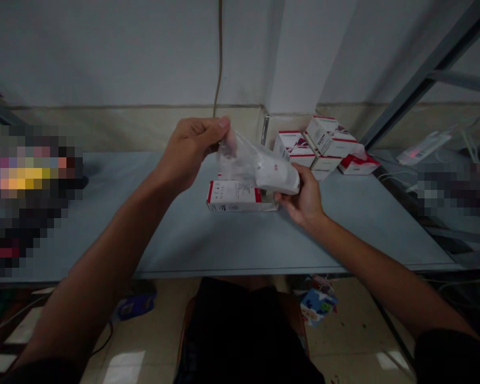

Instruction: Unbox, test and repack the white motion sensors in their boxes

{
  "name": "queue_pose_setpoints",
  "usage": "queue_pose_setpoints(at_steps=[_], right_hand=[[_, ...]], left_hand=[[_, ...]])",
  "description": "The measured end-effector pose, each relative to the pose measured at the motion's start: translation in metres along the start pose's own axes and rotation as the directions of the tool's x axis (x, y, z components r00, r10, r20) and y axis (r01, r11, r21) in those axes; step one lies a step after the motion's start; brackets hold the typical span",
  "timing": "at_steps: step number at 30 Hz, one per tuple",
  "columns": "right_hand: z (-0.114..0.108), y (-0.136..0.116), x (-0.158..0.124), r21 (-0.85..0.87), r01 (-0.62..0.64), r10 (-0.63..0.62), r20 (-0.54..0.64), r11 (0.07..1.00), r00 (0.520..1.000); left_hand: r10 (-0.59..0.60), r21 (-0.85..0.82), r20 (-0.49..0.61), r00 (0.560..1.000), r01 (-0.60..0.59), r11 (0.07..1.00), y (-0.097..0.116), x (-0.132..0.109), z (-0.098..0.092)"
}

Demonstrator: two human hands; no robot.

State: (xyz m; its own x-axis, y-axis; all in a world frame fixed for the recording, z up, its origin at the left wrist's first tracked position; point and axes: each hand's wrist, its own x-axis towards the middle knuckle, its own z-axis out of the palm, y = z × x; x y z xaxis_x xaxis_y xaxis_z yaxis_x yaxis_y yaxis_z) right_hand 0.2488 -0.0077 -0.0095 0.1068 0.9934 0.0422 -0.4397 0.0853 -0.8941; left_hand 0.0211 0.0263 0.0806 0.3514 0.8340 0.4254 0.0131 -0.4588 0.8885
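- White wall (pixel 104 53) behind the bench, beige lower band, thin brown cable (pixel 220 58) running down it
- Grey-blue bench (pixel 232 240) in front of me, both my arms reaching over it
- Tiled floor (pixel 344 330) below the bench edge, my dark shorts (pixel 240 330) at the bottom of the view
- Grey metal shelf frame (pixel 424 80) at upper right
- Pile of white-and-red cardboard boxes (pixel 320 146) at the back of the bench, against the wall corner, some tilted
- Clear plastic bag (pixel 240 157) held up above the bench, white item (pixel 278 173) inside its lower end
- My left hand (pixel 190 152): closed, pinching the bag's upper end between thumb and fingers
- My right hand (pixel 304 194): curled, gripping the bag's white lower end from below
- Single white-and-red box (pixel 234 196) lying flat on the bench, just under the bag, right hand just beside it
- Blurred patches at left and right: contents cannot be made out
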Motion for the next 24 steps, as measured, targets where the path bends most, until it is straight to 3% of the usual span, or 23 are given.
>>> queue_pose_setpoints(at_steps=[2,4,6,7,8,11,14,16,20,24], right_hand=[[-0.001,-0.005,0.004,-0.018,0.096,-0.097,-0.136,0.995,0.986],[-0.005,-0.015,0.012,-0.039,0.255,-0.256,-0.293,0.966,0.921],[-0.009,-0.025,0.019,-0.062,0.395,-0.385,-0.402,0.917,0.831],[-0.012,-0.029,0.022,-0.056,0.426,-0.409,-0.417,0.903,0.812],[-0.014,-0.033,0.024,-0.045,0.44,-0.418,-0.418,0.897,0.807],[-0.015,-0.037,0.02,-0.042,0.424,-0.41,-0.355,0.905,0.84],[-0.009,-0.033,0.008,-0.12,0.418,-0.435,-0.244,0.901,0.867],[-0.004,-0.029,0.0,-0.165,0.397,-0.421,-0.159,0.903,0.893],[0.002,-0.023,-0.004,-0.169,0.306,-0.32,-0.066,0.937,0.945],[0.001,-0.022,-0.001,-0.15,0.279,-0.29,-0.058,0.949,0.955]], left_hand=[[-0.013,0.042,-0.091,0.996,0.017,0.999,-0.017,-0.006,-0.017],[0.027,0.108,-0.236,0.971,-0.001,0.994,-0.042,-0.015,-0.03],[0.031,0.359,-0.172,0.985,0.034,0.933,-0.066,-0.025,-0.036],[0.019,0.512,-0.114,0.993,0.042,0.858,-0.077,-0.029,-0.036],[0.01,0.562,-0.084,0.996,0.039,0.826,-0.085,-0.033,-0.035],[0.046,0.652,-0.085,0.995,0.021,0.758,-0.093,-0.04,-0.029],[0.175,0.818,-0.122,0.977,-0.001,0.576,-0.087,-0.043,-0.028],[0.207,0.858,-0.131,0.97,0.006,0.513,-0.083,-0.043,-0.031],[0.126,0.817,-0.032,0.992,-0.046,0.575,-0.085,-0.039,-0.038],[0.105,0.715,0.098,0.99,-0.143,0.685,-0.095,-0.036,-0.037]])
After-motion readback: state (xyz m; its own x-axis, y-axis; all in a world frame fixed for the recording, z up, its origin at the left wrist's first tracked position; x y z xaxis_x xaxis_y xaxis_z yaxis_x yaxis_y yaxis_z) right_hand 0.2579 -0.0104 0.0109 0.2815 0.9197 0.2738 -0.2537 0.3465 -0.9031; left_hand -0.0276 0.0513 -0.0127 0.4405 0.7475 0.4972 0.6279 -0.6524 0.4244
